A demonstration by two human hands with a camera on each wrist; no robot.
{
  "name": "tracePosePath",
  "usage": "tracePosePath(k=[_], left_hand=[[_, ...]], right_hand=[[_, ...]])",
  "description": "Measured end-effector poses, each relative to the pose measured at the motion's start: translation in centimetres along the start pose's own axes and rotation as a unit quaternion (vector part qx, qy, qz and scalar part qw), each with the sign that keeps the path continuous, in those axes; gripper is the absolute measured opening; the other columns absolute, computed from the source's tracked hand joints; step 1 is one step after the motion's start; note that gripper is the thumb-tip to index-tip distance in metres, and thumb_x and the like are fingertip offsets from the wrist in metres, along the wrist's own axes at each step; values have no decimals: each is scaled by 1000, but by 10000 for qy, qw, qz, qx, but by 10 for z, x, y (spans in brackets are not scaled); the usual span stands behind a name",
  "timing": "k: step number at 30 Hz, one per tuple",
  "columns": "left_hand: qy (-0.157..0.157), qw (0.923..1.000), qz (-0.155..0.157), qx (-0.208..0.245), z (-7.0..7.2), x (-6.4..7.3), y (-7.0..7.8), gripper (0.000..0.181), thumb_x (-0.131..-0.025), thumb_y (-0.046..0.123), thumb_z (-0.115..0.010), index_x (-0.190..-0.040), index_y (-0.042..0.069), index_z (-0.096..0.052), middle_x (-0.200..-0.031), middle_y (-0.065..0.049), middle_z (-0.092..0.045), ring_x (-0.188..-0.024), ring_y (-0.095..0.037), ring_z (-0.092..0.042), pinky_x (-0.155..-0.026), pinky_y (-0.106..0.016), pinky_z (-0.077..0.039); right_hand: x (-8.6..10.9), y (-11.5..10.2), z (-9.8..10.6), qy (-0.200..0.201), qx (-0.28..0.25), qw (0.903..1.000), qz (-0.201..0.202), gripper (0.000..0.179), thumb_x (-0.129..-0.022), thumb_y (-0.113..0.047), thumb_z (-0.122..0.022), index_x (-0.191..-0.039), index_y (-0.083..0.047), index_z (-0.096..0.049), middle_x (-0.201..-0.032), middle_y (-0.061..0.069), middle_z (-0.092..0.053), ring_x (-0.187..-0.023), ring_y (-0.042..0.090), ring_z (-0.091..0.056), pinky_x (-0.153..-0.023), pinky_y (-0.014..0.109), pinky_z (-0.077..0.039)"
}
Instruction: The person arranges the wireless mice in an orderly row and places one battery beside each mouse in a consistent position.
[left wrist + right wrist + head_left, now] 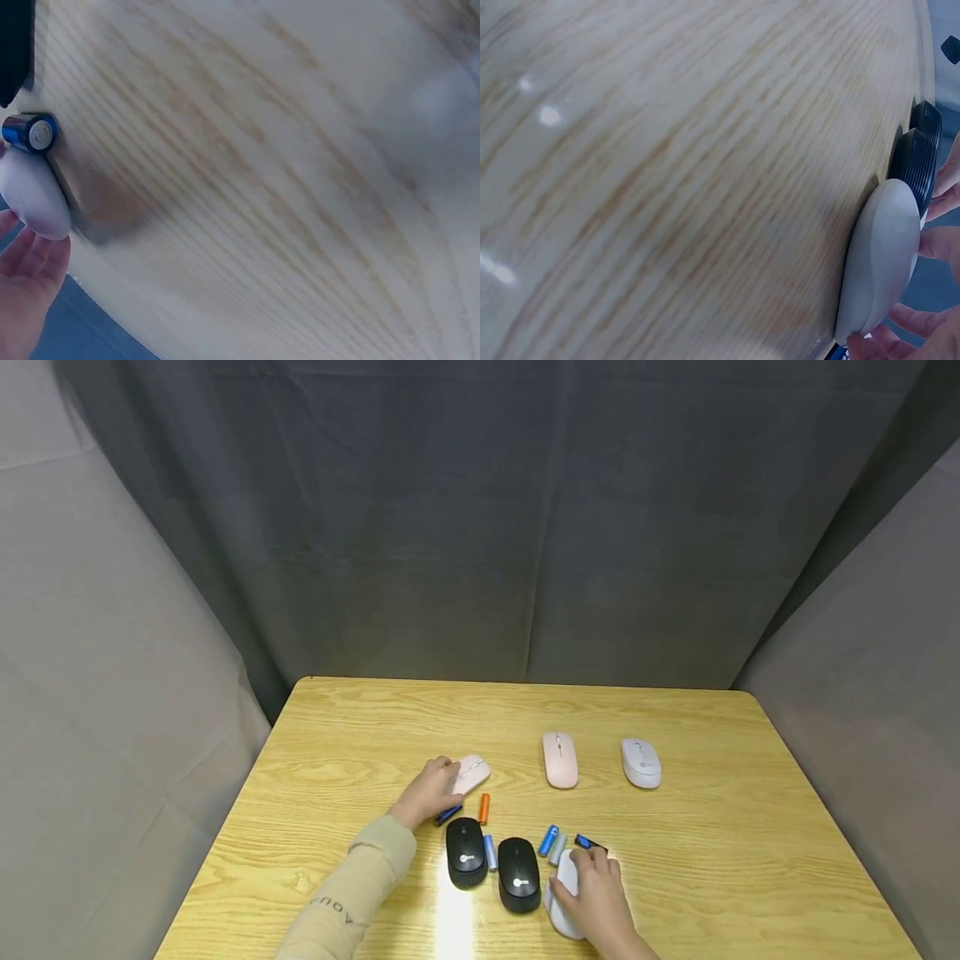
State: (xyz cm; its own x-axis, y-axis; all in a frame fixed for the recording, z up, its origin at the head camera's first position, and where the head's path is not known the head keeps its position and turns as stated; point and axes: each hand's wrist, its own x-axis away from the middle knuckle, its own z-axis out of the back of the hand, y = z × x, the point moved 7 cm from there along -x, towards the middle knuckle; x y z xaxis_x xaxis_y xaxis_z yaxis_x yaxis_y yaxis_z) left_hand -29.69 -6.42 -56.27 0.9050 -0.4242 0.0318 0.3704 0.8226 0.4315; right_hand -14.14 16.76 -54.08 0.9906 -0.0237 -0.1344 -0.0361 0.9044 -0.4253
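Note:
My left hand (429, 792) grips a pale computer mouse (472, 772) by its near end, at the left of the group. In the left wrist view, fingertips curl at the edge of this mouse (34, 191), and a dark blue battery (30, 133) lies close beside it. Near the table's front, my right hand (602, 897) holds a white mouse (561, 917), thumb on one side and fingers at its far end. The right wrist view has that white mouse (881, 255) low on the wood, with fingertips along its edge.
Between the hands stand two black mice (467, 853) with a light blue battery (490, 852) between them. An orange battery (483, 808) and several blue or grey batteries (548, 841) lie around. Farther back are a pink mouse (560, 760) and another white mouse (641, 763).

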Motion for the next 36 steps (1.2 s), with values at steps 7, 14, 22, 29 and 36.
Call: tracePosePath(k=[7,14,22,29,36], left_hand=[[299,9996,22,-11,7,-10,5,55,-78,24,-69,-123,-3,-53,-117,-20,-51,-98,-27,-49,-82,-37,-46],[828,9959,361,-79,21,-26,14,54,-77,22,-71,-119,-8,-55,-109,-22,-54,-92,-27,-50,-77,-35,-47],[1265,9857,1110,106,21,-32,10,50,-74,21,-73,-108,-13,-59,-95,-21,-53,-83,-28,-49,-70,-35,-47],[1630,9734,1586,287,18,-29,7,36,-71,19,-74,-87,-10,-62,-88,-20,-52,-82,-31,-50,-64,-36,-48],[1772,9671,1788,375,13,-28,4,37,-70,20,-77,-86,-11,-62,-89,-21,-52,-81,-33,-51,-64,-38,-49]], right_hand=[[0,2,-2,-82,-6,10000,-51,42,-73,-30,-73,-98,1,-61,-96,19,-51,-84,35,-48,-73,46,-43],[0,2,-1,-101,-3,9999,-71,42,-74,-30,-73,-99,1,-61,-97,19,-51,-86,34,-47,-74,46,-43],[0,1,-1,-95,-1,9999,-45,42,-74,-30,-73,-99,1,-61,-98,19,-51,-87,34,-48,-75,46,-43],[1,1,-1,-98,-33,9999,-29,42,-74,-30,-73,-99,1,-61,-99,18,-51,-87,33,-48,-75,46,-44],[1,1,0,-99,25,9999,-14,41,-74,-30,-73,-99,1,-61,-98,17,-51,-85,32,-47,-75,45,-43]])
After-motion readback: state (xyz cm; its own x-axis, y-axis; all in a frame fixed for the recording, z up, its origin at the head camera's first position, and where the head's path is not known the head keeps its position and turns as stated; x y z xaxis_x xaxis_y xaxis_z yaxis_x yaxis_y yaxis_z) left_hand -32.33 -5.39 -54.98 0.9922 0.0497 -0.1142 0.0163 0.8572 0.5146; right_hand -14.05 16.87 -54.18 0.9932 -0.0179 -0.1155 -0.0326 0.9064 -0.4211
